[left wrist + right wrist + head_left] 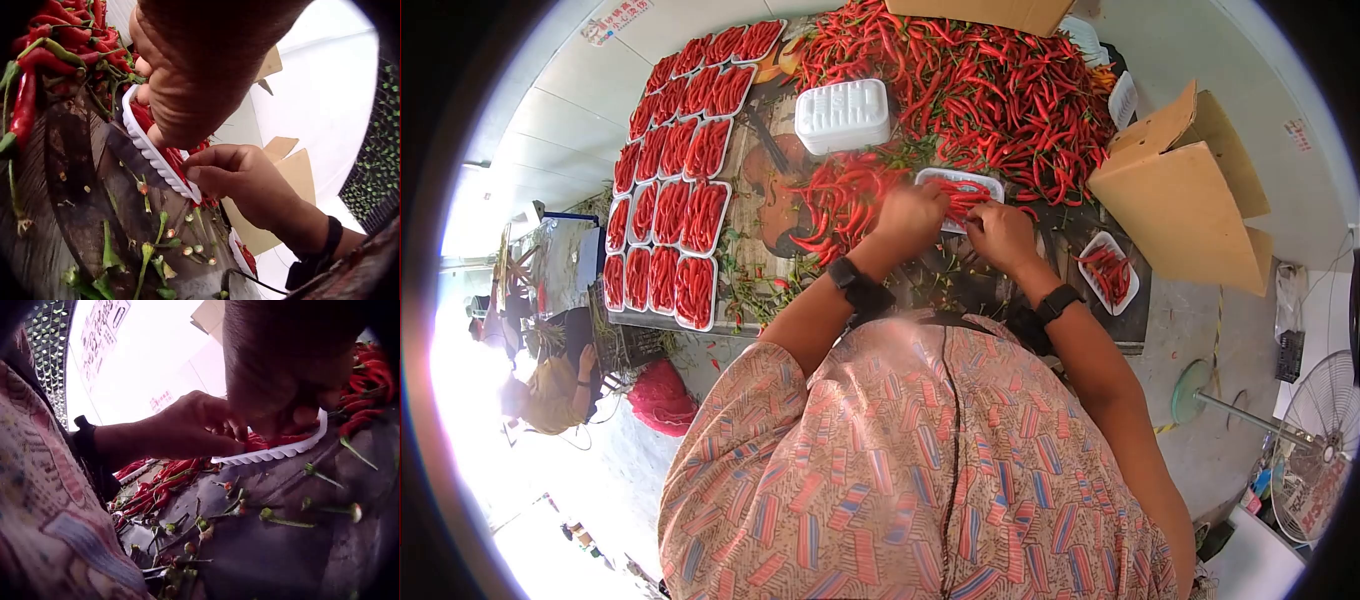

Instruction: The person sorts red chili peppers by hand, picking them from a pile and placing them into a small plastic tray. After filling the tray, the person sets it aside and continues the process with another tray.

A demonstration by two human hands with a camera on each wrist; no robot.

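A white foam tray (994,183) of red chili peppers (966,188) lies at the near edge of a big chili heap. My left hand (912,220) is over the tray's left end, fingers bent down onto the peppers. At the right end, my right hand (1004,240) pinches peppers between thumb and forefinger, as the left wrist view shows of this hand (240,178). In the right wrist view the tray's ribbed wall (275,455) shows below both hands. My left fingertips are partly hidden there. A loose chili pile (840,205) lies beside my left hand.
Filled chili trays (700,215) stand in rows at the left. Stacked white trays (842,115) sit behind my left hand, before the chili heap (1010,90). A part-filled tray (1108,272) and a cardboard box (1190,210) are on the right. Cut green stems (147,253) litter the tabletop.
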